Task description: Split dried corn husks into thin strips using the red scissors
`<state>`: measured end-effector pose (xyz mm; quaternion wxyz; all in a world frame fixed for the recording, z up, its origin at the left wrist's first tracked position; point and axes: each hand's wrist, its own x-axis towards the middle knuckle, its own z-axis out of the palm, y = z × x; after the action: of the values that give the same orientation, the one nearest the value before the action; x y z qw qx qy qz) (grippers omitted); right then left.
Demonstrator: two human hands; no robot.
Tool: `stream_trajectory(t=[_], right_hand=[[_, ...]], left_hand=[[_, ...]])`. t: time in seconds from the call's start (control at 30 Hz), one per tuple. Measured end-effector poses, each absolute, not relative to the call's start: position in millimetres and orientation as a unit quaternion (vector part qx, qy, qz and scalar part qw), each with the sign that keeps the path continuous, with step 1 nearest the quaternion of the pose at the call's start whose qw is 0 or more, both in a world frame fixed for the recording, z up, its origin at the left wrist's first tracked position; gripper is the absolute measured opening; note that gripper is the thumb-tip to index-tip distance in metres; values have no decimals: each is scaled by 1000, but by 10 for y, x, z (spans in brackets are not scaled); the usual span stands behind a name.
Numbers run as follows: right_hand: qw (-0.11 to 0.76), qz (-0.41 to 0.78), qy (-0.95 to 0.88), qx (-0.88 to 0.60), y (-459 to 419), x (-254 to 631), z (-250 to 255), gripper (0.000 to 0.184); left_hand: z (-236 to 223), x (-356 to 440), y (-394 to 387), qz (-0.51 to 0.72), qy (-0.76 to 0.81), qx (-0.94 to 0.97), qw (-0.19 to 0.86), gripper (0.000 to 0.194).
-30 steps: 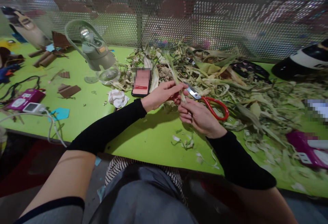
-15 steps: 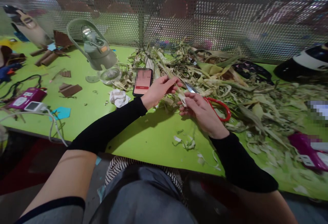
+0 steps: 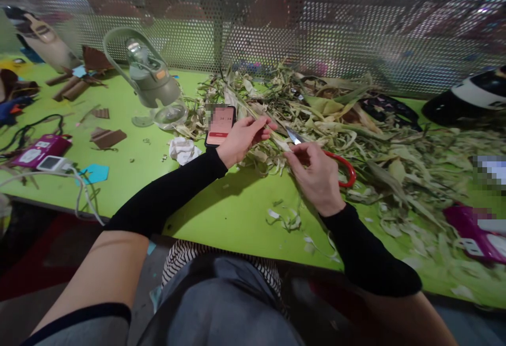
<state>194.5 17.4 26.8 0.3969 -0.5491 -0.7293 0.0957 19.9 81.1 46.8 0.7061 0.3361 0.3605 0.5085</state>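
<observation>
Nearest us, our right hand [image 3: 316,177] pinches the near end of a pale corn husk strip [image 3: 272,136] just in front of the red-handled scissors [image 3: 328,159] on the green table [image 3: 221,214]. Left of the scissors, our left hand [image 3: 241,137] pinches the same strip farther along. Behind the scissors spreads the husk pile [image 3: 336,108]; a phone [image 3: 220,124] lies beside our left hand.
</observation>
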Motion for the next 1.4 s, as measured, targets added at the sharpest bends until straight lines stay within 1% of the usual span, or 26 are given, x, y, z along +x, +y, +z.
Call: stream_trajectory(t=[0.3,0.67,0.87,1.07,1.13,1.17,1.27,1.3,1.33,1.4], right_hand=[[436,29,-752,-493,117,1903,283,16],[460,43,-729,-506,114,1889,272,15],[456,50,-706,-540,108,1892,263,14],[456,82,-692,-554,113,1906,252,15],[449,107,-695,-551,127,1915,253,18],[446,117,-698,-548,135,1920,255,23],[438,137,-708,-536,149,1924,269,52],[430,149,-712,-534,148,1922,274,57],[417,168,-716,-534,144,1919,278,58],[388,208,-719,-538,132,1911,285,54]], left_hand=[[453,217,797,532,311,305,726,21],[484,237,775,543,302,291,728,22],[478,252,751,546,293,300,725,20],[498,241,759,543,309,300,721,20],[497,231,764,543,319,307,714,19],[491,230,761,540,323,314,711,18],[444,264,720,506,327,357,714,16],[421,285,697,485,326,375,720,15],[399,309,671,462,324,391,727,14],[366,351,622,429,325,416,733,13]])
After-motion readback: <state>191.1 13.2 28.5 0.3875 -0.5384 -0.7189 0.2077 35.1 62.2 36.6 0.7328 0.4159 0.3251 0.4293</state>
